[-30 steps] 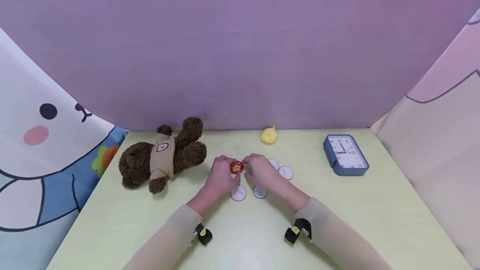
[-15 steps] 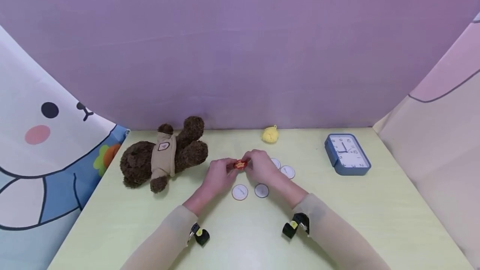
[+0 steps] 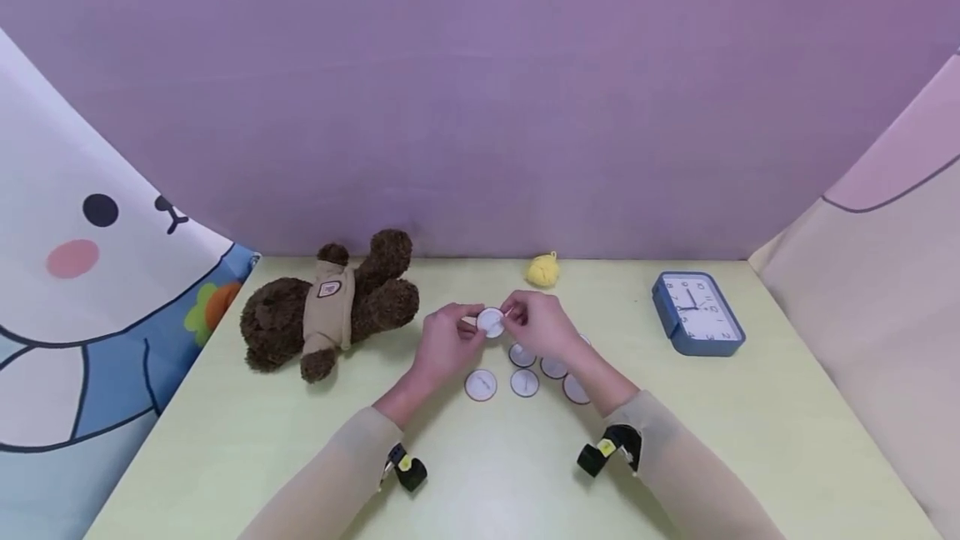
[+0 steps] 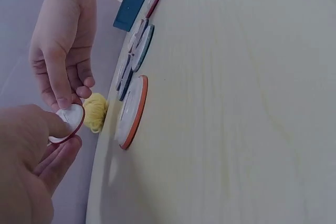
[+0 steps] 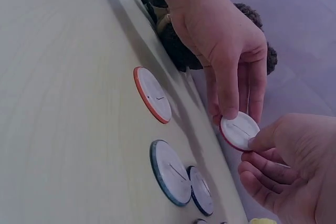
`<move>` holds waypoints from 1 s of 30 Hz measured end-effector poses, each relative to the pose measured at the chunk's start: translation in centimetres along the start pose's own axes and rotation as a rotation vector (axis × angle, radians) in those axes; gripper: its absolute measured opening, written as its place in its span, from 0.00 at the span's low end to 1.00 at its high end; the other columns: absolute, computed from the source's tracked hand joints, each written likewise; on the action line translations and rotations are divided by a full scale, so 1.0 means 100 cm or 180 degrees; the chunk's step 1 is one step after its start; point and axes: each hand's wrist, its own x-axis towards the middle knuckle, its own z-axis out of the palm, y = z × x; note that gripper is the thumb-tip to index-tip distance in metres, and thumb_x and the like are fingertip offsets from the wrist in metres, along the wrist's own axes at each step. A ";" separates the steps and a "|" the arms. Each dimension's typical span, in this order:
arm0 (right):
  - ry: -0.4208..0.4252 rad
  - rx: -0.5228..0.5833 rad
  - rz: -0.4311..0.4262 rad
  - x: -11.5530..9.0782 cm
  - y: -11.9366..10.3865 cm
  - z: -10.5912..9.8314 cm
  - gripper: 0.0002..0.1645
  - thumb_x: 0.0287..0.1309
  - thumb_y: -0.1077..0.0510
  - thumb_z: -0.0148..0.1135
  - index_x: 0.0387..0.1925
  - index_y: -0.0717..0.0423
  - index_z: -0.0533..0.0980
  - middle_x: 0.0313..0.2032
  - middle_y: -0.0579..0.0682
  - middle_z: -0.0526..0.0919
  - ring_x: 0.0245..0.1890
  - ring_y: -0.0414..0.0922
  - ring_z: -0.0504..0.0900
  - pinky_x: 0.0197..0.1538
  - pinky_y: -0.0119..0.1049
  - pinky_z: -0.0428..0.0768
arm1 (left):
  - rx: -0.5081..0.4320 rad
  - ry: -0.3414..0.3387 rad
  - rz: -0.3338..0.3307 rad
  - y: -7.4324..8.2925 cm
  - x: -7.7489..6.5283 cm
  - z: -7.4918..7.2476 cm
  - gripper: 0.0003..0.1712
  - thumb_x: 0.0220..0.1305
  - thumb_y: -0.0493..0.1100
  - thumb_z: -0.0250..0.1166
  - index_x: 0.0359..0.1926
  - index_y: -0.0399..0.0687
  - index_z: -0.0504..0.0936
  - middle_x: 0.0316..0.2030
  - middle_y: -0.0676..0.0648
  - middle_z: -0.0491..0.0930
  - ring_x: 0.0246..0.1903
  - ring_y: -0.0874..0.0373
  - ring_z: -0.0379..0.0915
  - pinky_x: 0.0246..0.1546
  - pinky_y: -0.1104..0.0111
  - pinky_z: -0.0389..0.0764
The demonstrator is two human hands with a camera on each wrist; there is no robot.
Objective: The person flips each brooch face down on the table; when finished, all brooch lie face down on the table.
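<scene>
Both hands hold one round pin badge (image 3: 491,322) just above the table, its white pin-side up and a red rim showing in the wrist views. My left hand (image 3: 447,344) pinches its left edge, thumb on the white back. From the other side my right hand (image 3: 543,327) pinches it between thumb and fingers. In the right wrist view the pin is a thin line across the badge (image 5: 239,131). Several more badges lie pin-side up nearer the person, among them an orange-rimmed badge (image 3: 481,385) and a green-rimmed badge (image 5: 170,173). The right forearm partly covers some.
A brown teddy bear (image 3: 327,311) in a beige shirt lies at the left of the pale table (image 3: 480,473). A yellow plush ball (image 3: 542,270) sits near the back edge. To the right is a blue clock (image 3: 698,313). A purple cloth (image 3: 480,107) hangs behind.
The held badge has turned over: its red star face showed earlier, and its white back shows now. My right hand has shifted slightly to the right, and more badges show beside its forearm.
</scene>
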 end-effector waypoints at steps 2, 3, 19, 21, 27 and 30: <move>-0.0026 0.0015 0.0063 -0.002 0.001 -0.001 0.05 0.66 0.61 0.69 0.42 0.57 0.83 0.31 0.47 0.87 0.29 0.38 0.81 0.35 0.31 0.81 | -0.0024 -0.0070 -0.0005 0.002 -0.001 0.001 0.23 0.57 0.27 0.76 0.55 0.29 0.86 0.44 0.34 0.86 0.34 0.47 0.92 0.35 0.77 0.88; -0.0045 0.0023 0.0087 -0.003 0.002 -0.001 0.05 0.66 0.61 0.69 0.43 0.57 0.83 0.30 0.47 0.87 0.28 0.37 0.80 0.34 0.31 0.80 | -0.0033 -0.0112 -0.0010 0.003 -0.002 0.002 0.23 0.56 0.27 0.77 0.55 0.28 0.86 0.44 0.34 0.85 0.34 0.47 0.92 0.35 0.78 0.87; -0.0088 -0.0436 -0.0129 -0.018 0.008 -0.005 0.05 0.62 0.67 0.69 0.40 0.62 0.83 0.28 0.50 0.88 0.26 0.38 0.82 0.32 0.32 0.82 | 0.0167 -0.0683 -0.0176 0.007 0.003 0.021 0.25 0.56 0.32 0.80 0.56 0.32 0.87 0.43 0.37 0.82 0.38 0.51 0.90 0.37 0.78 0.87; -0.0112 -0.0443 -0.0141 -0.017 0.007 -0.002 0.05 0.61 0.68 0.70 0.39 0.63 0.83 0.30 0.52 0.89 0.29 0.41 0.84 0.34 0.34 0.85 | 0.0325 -0.0701 -0.0152 0.005 0.003 0.022 0.24 0.56 0.32 0.80 0.55 0.33 0.88 0.41 0.39 0.83 0.37 0.54 0.88 0.38 0.77 0.85; -0.0088 -0.0605 -0.0147 -0.013 0.005 0.002 0.08 0.60 0.65 0.73 0.41 0.62 0.85 0.37 0.55 0.88 0.37 0.47 0.86 0.43 0.41 0.87 | 0.0819 -0.0807 -0.0080 0.007 0.004 0.017 0.21 0.59 0.35 0.79 0.53 0.35 0.89 0.33 0.44 0.82 0.33 0.58 0.73 0.35 0.70 0.77; 0.0093 -0.0694 -0.0213 -0.017 0.007 -0.013 0.13 0.62 0.63 0.72 0.47 0.62 0.85 0.43 0.57 0.88 0.42 0.52 0.87 0.47 0.46 0.88 | 0.1105 -0.0817 0.0058 0.014 -0.002 0.013 0.20 0.61 0.38 0.77 0.54 0.36 0.89 0.37 0.44 0.83 0.35 0.56 0.77 0.37 0.67 0.82</move>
